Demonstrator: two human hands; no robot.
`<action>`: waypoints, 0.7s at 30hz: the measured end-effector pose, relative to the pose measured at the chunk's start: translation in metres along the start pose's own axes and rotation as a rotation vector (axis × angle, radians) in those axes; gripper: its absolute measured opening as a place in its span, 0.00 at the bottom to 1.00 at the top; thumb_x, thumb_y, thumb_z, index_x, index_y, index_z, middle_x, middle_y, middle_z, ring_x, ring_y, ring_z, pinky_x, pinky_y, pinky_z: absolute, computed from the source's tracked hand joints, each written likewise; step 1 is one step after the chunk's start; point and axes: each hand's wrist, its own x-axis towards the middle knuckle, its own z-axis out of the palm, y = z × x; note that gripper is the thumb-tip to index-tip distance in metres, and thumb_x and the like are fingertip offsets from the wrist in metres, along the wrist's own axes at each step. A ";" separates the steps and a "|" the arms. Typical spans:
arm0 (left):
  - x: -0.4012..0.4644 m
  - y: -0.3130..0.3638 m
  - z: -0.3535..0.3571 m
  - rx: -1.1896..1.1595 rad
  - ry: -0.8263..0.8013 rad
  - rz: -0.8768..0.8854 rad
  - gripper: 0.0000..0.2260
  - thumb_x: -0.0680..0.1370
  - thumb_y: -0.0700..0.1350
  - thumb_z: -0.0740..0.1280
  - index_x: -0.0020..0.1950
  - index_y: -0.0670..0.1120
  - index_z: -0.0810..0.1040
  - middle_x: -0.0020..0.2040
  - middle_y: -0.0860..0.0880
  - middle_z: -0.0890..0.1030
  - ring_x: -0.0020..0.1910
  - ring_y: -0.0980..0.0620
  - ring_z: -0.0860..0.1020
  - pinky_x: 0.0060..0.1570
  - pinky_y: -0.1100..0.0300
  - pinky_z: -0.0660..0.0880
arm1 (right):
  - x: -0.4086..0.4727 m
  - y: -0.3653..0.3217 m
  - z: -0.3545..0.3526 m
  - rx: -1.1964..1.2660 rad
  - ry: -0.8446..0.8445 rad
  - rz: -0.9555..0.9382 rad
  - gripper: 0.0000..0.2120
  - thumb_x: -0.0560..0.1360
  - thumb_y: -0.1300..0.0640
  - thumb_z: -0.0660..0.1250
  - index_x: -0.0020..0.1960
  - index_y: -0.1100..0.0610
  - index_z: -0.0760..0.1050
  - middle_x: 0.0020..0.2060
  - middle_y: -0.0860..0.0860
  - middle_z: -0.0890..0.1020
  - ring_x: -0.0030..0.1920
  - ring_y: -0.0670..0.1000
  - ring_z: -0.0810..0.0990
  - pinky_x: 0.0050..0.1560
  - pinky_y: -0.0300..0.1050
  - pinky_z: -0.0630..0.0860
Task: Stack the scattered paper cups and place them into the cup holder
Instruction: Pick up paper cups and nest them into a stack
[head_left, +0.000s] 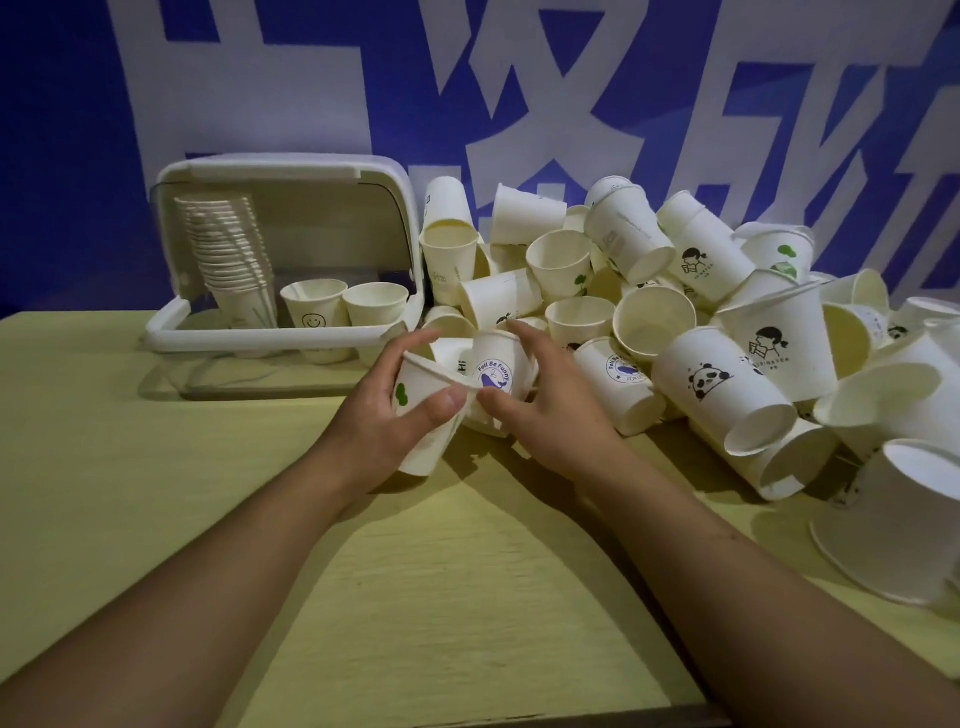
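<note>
My left hand (387, 418) grips a white paper cup with a green leaf print (423, 382), its mouth tilted up and to the right. My right hand (545, 400) holds a cup with a blue whale print (496, 366), thumb and fingers curled around it, right beside the first cup's rim. A big heap of scattered paper cups (675, 322) covers the table to the right. The white cup holder (176, 322) stands at the back left, lid up, with a tall stack of cups (228, 254) and two single cups (343, 306) inside.
The wooden table (441, 597) stretches toward me. A blue wall with large white characters (519, 78) rises behind. More cups lie near the table's right edge (898, 519).
</note>
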 end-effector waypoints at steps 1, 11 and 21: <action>0.000 0.001 0.000 -0.003 -0.010 0.011 0.30 0.69 0.61 0.70 0.70 0.68 0.66 0.48 0.84 0.70 0.48 0.79 0.73 0.39 0.76 0.73 | -0.001 -0.001 0.002 0.026 0.015 -0.015 0.36 0.74 0.50 0.72 0.76 0.40 0.58 0.71 0.49 0.66 0.66 0.51 0.72 0.63 0.57 0.76; -0.002 -0.004 0.003 -0.017 -0.129 0.099 0.40 0.65 0.65 0.72 0.74 0.71 0.60 0.65 0.68 0.74 0.60 0.65 0.77 0.54 0.64 0.78 | -0.011 -0.018 -0.009 0.391 0.206 -0.234 0.33 0.77 0.54 0.69 0.75 0.34 0.58 0.69 0.44 0.65 0.62 0.51 0.77 0.53 0.47 0.83; 0.001 -0.005 0.001 -0.011 0.128 0.152 0.28 0.67 0.67 0.69 0.65 0.71 0.62 0.62 0.58 0.72 0.53 0.59 0.78 0.46 0.60 0.81 | -0.025 -0.031 0.002 0.179 -0.161 -0.328 0.20 0.83 0.46 0.58 0.74 0.36 0.63 0.69 0.39 0.69 0.63 0.37 0.71 0.61 0.39 0.74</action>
